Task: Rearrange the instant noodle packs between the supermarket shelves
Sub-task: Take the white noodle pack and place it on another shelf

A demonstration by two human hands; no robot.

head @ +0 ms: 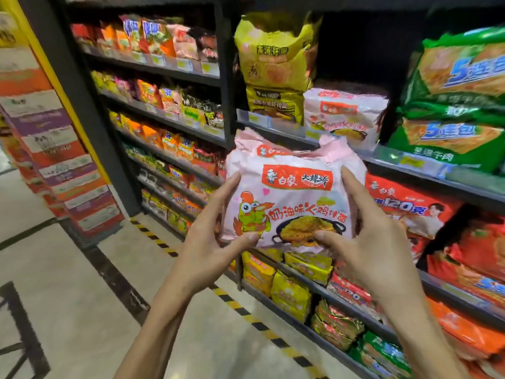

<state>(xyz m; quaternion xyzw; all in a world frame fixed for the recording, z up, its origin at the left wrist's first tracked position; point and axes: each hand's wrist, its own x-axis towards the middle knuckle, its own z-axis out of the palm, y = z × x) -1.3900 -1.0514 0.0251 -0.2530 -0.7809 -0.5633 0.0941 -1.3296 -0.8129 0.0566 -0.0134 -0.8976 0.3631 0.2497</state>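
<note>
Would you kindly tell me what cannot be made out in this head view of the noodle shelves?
Head view only:
- Back of the pink pack, and some fingers of the left hand and right hand: hidden behind it.
- Price tags: blurred, unreadable.
- Green packs: cut off by the right edge.
- Shelf gap: too dark to see its depth.
- Far packs: too small to read.

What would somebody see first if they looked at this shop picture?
First, the pink pack with a cartoon chicken, right in the middle, held in front of the shelves by the left hand and the right hand, thumbs on its front. Next come the big green packs stacked on the shelf at upper right, and the yellow packs stacked at top centre.
</note>
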